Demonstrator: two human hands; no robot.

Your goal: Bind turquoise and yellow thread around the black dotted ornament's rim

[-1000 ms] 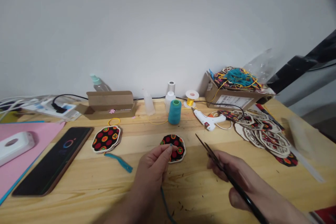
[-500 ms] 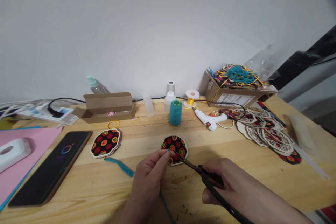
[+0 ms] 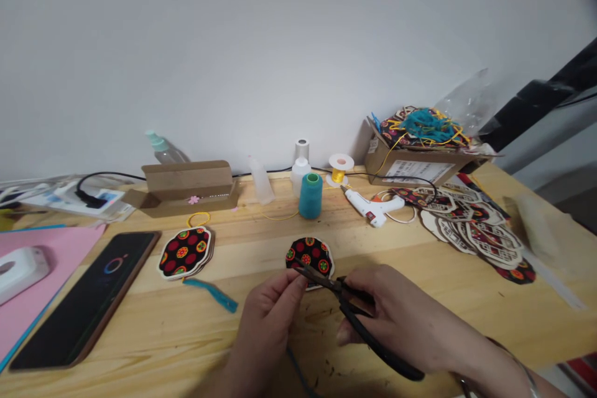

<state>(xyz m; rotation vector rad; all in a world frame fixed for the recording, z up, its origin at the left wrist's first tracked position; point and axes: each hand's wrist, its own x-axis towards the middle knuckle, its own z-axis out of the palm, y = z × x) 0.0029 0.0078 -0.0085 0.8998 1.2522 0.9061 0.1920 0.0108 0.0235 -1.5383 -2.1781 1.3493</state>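
Head view: Scissors (image 3: 326, 283) held at a fingertip pinch, over a patterned piece (image 3: 321, 250)

The left hand (image 3: 268, 314) has thumb and index finger pressed together with no gap showing, apparently on teal thread (image 3: 298, 370), which trails from beneath the hand toward the near edge of the table (image 3: 153, 342); the pinched part is hidden. A grip this close to the tips probably steadies the soft strand and leaves the blades room. The right hand (image 3: 396, 317) has its fingers curled around the scissors' handles. The blade tips lie at the left fingertips; how far the blades part is too fine to read. The patterned piece lies flat mid-table, partly covered; whether the left fingers touch it cannot be told. Toward the table's left side lies a stack of similar pieces (image 3: 185, 253), with a yellow loop (image 3: 198, 219) and a teal tassel (image 3: 212, 293), seemingly set aside to give both hands space. Near the back edge stand a teal thread cone (image 3: 310, 198) and a yellow spool (image 3: 341, 165), presumably for easy reach. A carton (image 3: 415, 171) occupies the back right corner.
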